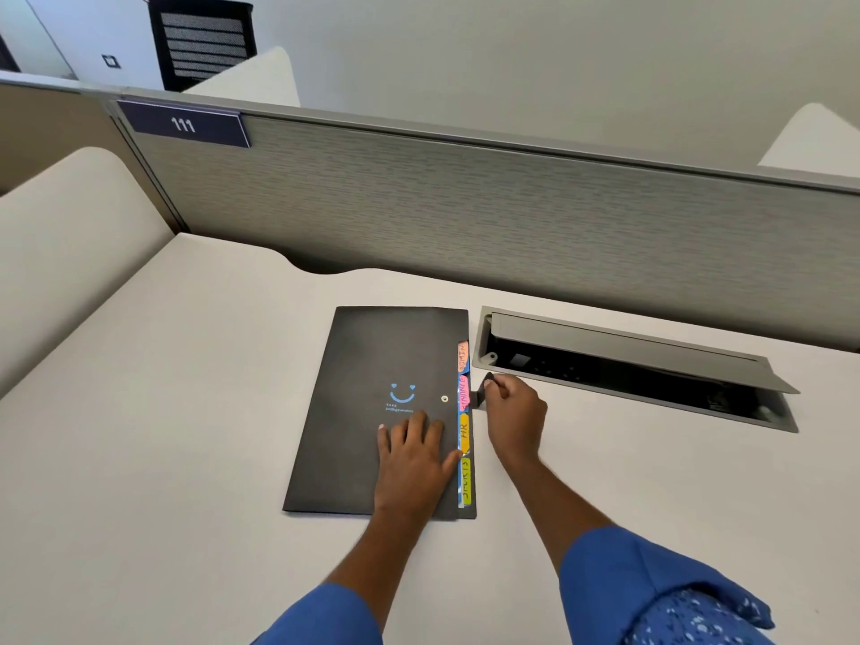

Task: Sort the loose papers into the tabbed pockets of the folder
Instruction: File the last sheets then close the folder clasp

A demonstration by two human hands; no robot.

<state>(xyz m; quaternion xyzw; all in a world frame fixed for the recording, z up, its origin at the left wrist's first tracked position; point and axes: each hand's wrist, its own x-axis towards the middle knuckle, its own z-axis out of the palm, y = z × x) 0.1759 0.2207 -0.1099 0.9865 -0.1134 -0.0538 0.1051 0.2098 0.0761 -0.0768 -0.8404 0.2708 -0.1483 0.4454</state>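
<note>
Right hand: fingers curled shut, pinching the small black closure flap just off the folder's right edge, level with the pink tab.
Left hand: fingers spread open and flat, palm pressed on the lower right of the cover, thumb touching the tabbed edge; nothing gripped.
Folder: closed, flat on the desk, long edges running away from the person. Matte black rectangular cover, blue smiling-face print at centre, small round metal snap beside it.
Tabs: four coloured strips protruding along the right edge, hand-lettered; from far to near orange, pink, amber, yellow-green.
Clearance: broad bare desk surface to the left and in front of the folder. To the right, just beside the far corner, recessed grey cable tray with hinged lid raised. Behind, grey textured partition bounding the desk's far edge.
Sleeves: blue fabric, both forearms.
</note>
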